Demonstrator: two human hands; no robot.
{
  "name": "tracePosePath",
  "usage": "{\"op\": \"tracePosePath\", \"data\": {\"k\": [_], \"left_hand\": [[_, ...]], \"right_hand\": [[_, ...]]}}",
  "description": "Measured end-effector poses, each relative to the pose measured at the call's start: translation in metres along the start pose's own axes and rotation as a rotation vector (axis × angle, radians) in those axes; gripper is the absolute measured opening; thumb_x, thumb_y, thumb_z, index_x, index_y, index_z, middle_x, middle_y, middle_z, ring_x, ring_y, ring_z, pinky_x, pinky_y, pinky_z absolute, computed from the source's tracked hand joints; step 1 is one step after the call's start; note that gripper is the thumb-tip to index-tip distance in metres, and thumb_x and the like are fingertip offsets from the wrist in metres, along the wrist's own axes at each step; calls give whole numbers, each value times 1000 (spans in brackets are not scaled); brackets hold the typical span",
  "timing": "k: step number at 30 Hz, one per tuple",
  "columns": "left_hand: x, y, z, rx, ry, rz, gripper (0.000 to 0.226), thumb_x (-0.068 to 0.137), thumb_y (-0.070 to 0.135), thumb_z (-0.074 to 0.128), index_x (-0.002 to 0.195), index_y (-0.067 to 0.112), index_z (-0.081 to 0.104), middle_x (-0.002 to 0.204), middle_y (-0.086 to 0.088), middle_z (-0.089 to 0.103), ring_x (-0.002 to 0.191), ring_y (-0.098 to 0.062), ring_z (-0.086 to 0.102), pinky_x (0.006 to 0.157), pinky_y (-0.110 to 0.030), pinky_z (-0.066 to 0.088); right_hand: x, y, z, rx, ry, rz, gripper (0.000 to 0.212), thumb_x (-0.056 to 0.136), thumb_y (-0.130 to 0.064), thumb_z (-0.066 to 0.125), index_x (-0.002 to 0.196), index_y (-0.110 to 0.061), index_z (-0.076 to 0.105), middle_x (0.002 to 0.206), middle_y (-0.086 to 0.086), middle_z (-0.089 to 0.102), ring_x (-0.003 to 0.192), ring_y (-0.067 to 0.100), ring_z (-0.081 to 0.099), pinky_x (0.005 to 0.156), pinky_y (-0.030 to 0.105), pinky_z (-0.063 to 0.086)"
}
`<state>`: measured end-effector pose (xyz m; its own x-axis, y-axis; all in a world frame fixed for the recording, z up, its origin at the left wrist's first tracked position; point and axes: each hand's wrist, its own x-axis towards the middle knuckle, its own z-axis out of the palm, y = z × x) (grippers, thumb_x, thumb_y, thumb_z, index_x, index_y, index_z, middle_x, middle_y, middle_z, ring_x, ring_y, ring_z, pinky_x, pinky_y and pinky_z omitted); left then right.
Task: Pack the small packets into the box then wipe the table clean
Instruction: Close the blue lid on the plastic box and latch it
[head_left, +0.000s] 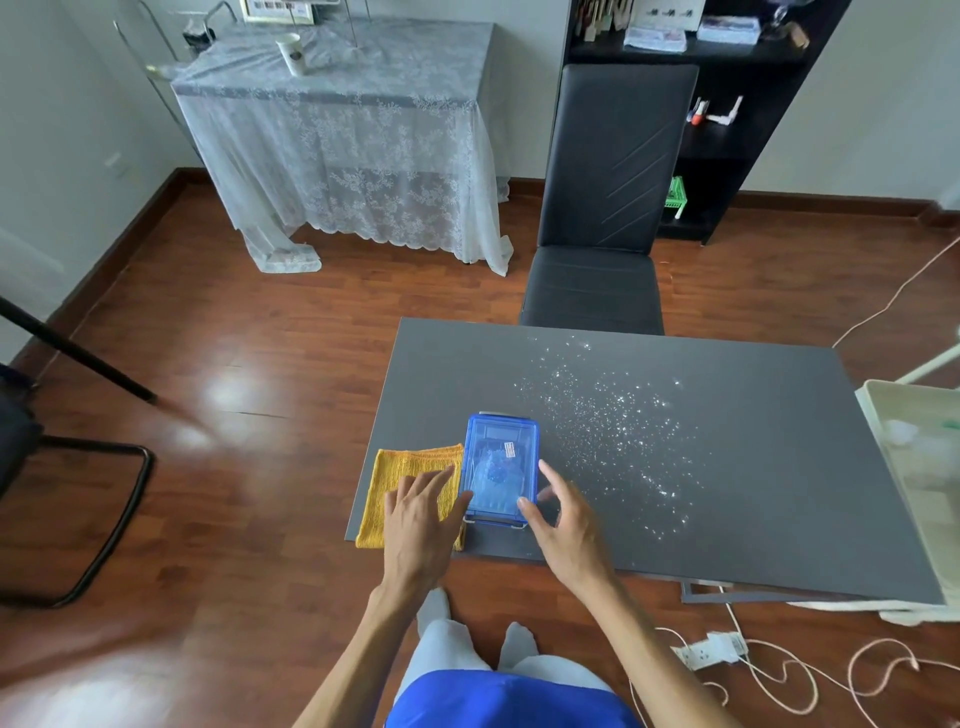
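Observation:
A clear blue plastic box with its lid down stands near the front left of the dark grey table; small packets show faintly through the lid. A folded yellow cloth lies just left of the box. My left hand rests spread over the cloth, its thumb touching the box's left front corner. On the other side, my right hand touches the box's right front corner with spread fingers. White crumbs or powder lie scattered over the table to the right of the box.
A black chair stands at the table's far side. A cream tray sits at the right edge. A lace-covered side table is at the back left, a black shelf at the back right. Cables and a power strip lie on the floor.

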<state>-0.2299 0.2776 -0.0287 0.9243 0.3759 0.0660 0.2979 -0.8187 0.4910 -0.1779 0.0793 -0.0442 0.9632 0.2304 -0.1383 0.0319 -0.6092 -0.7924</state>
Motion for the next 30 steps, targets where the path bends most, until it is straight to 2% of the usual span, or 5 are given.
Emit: {"op": "tracePosePath", "data": {"k": [4, 7, 11, 18, 30], "left_hand": [[2, 1, 0, -127, -101, -53, 39, 93, 45, 61, 125, 24, 66, 105, 11, 70, 83, -8, 59, 83, -30, 35], [5, 4, -3, -229, -103, -85, 37, 92, 39, 65, 125, 21, 67, 102, 10, 71, 72, -2, 57, 86, -37, 47], [12, 9, -11, -325, -64, -115, 33, 92, 30, 68, 122, 18, 69, 100, 9, 70, 75, -5, 58, 82, -44, 52], [63, 5, -37, -386, 13, -147, 32, 92, 26, 68, 124, 21, 67, 95, 13, 66, 82, -4, 56, 72, -7, 39], [175, -63, -41, -377, -23, -172, 30, 91, 27, 68, 120, 21, 69, 87, 23, 58, 85, -11, 55, 72, -19, 42]], "right_hand": [[-2, 2, 7, 52, -55, 71, 63, 99, -41, 63, 156, -28, 38, 87, -12, 63, 85, 5, 64, 73, 12, 43], [1, 1, 9, 106, -48, 106, 63, 99, -35, 64, 156, -26, 39, 85, -8, 65, 83, 9, 64, 79, 24, 49], [9, -8, 7, 115, -32, 96, 61, 99, -33, 65, 155, -29, 41, 84, -9, 66, 75, 5, 61, 77, 25, 48], [60, -50, 14, 155, 1, 65, 61, 98, -36, 66, 153, -36, 42, 88, -12, 67, 71, 2, 61, 71, 19, 46], [160, -107, 66, 77, -66, 107, 61, 99, -36, 65, 154, -30, 40, 83, -10, 64, 81, 4, 64, 68, 14, 42]]}}
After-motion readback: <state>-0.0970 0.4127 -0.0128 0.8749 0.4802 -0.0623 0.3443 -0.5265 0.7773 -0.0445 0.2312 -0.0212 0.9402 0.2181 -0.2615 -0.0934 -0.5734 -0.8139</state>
